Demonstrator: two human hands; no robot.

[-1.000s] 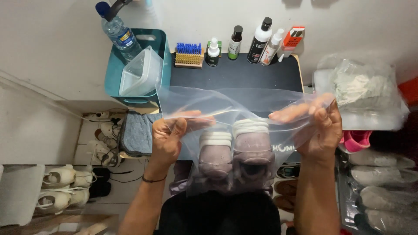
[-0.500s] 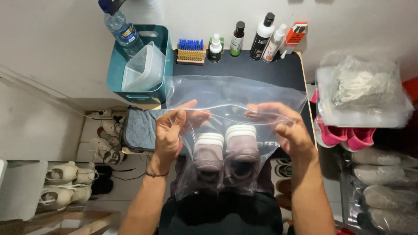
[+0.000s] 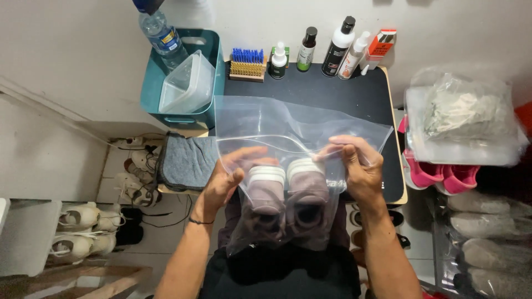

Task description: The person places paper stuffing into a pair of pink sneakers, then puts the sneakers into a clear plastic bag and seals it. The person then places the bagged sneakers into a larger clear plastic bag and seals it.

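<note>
Two mauve shoes (image 3: 288,194); one clear bag (image 3: 310,124); four bottles (image 3: 338,47); one brush (image 3: 247,62).

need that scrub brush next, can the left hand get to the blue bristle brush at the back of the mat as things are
Probably not yet: the left hand grips the clear bag holding shoes, and the bag lies between it and the brush.

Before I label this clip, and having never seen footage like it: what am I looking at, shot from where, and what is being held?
There is no machine here. A camera worn on a person's head looks down at their two bare hands. The left hand and right hand pinch the top of a clear plastic bag holding a pair of mauve shoes. Beyond lies a dark mat with a blue-bristled brush and several bottles along the wall. A teal bin at the left holds a clear tub.
</note>
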